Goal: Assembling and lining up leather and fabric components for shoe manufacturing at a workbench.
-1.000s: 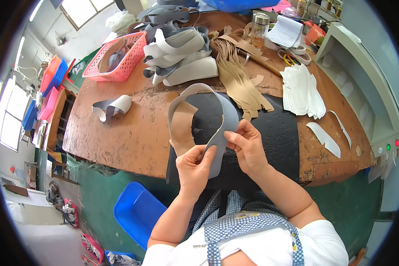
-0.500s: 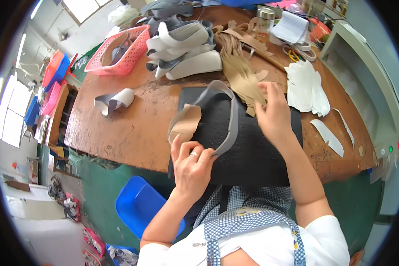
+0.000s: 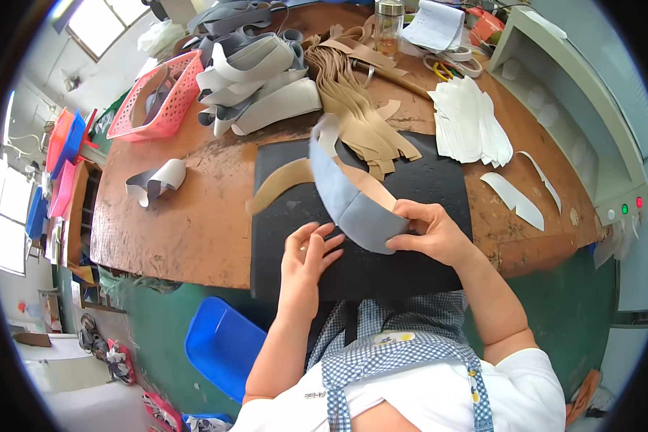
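My right hand (image 3: pixel 439 234) pinches one end of a curved blue-grey strip (image 3: pixel 363 219), apparently fabric or leather, with a tan inner side. The strip stands up in an arc over a black mat (image 3: pixel 281 270). A tan strip (image 3: pixel 284 181) curves out to the left behind it; I cannot tell whether the two are joined. My left hand (image 3: pixel 306 259) is just left of the blue-grey strip's lower end, fingers apart and holding nothing. Beyond the mat, a fanned bundle of tan strips (image 3: pixel 356 119) has its near ends resting over the mat's far edge.
Piled grey-white strips (image 3: pixel 259 83) lie at the back beside a pink basket (image 3: pixel 173 119). A curled grey piece (image 3: pixel 167 175) sits at left. White cut pieces (image 3: pixel 471 122), yellow-handled scissors (image 3: pixel 441 70) and a glass jar (image 3: pixel 389 29) are at right. A blue bin (image 3: pixel 223 345) stands below the table edge.
My right hand has come from the tan bundle to the grey strip and grips its end. My left hand has let go of it. The loop now shows as an upright arc, its blue-grey face turned outward.
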A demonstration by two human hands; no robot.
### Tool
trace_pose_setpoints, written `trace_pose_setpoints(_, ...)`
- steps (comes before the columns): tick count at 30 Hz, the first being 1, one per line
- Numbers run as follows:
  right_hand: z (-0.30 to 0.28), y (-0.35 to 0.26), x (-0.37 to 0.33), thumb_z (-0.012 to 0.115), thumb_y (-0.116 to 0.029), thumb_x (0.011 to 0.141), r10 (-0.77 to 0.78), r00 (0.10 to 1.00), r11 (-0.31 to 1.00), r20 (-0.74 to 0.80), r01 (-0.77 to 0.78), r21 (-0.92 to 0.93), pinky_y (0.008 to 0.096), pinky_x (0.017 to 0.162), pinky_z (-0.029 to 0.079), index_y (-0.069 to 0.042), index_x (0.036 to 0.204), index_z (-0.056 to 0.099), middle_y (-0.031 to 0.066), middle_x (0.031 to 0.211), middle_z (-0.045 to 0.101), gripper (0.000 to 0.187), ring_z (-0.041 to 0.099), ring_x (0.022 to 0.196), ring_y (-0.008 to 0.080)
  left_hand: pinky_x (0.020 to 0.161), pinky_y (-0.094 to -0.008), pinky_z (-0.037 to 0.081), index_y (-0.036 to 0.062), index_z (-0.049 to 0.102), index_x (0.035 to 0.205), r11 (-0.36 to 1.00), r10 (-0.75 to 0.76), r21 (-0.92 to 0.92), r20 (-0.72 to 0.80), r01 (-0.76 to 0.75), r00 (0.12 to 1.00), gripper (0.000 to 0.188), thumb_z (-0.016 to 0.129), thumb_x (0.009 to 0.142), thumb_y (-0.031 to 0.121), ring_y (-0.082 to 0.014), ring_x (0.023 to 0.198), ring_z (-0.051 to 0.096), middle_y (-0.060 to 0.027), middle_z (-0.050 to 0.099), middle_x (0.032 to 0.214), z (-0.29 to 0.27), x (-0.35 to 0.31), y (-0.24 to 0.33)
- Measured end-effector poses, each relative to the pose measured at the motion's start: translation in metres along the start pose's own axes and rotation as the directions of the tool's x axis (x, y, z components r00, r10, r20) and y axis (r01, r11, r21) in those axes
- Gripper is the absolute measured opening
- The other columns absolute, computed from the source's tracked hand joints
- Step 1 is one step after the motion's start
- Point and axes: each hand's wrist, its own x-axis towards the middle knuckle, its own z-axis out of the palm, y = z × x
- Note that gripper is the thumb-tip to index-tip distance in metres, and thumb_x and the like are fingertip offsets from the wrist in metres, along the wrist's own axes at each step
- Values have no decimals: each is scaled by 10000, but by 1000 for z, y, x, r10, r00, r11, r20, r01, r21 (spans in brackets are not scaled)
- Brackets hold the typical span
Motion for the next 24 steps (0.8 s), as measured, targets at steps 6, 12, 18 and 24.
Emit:
trace_pose_setpoints(6,-17,3,-8,783,3,796,-38,998,999,46,40,-28,244,791,480,10,971,683,-5,938,588,203,576,881,92,1000,-400,505,-7,482,1316,935,-81,-323,208,146,975,432,570,1022,297,-271,1177,608,-213,581,1299,7,34,-8)
trace_pose_setpoints(12,-16,-10,-8,796,-20,769,-52,999,924,13,53,-378,264,730,499,5,987,699,46,973,613,240,591,849,134,960,-356,515,-16,498,1224,953,-6,-297,155,53,988,340,634,987,187,-217,1064,647,-130,637,1185,21,32,-2)
trace_pose_setpoints(18,0,-28,-10,807,-40,754,-85,996,830,-34,52,-555,276,699,527,-24,1030,683,57,1009,619,303,623,848,164,982,-347,500,-21,510,1234,948,68,-315,78,-40,995,329,647,973,126,-192,1080,624,-108,627,1190,24,22,4)
trace_pose_setpoints(24,51,-34,2,808,-143,792,-448,869,665,-210,167,-728,298,639,539,5,1082,656,101,913,685,360,662,754,188,996,-355,492,-23,493,1287,951,109,-297,49,-89,993,369,643,972,97,-187,1106,609,-104,607,1220,30,17,0)
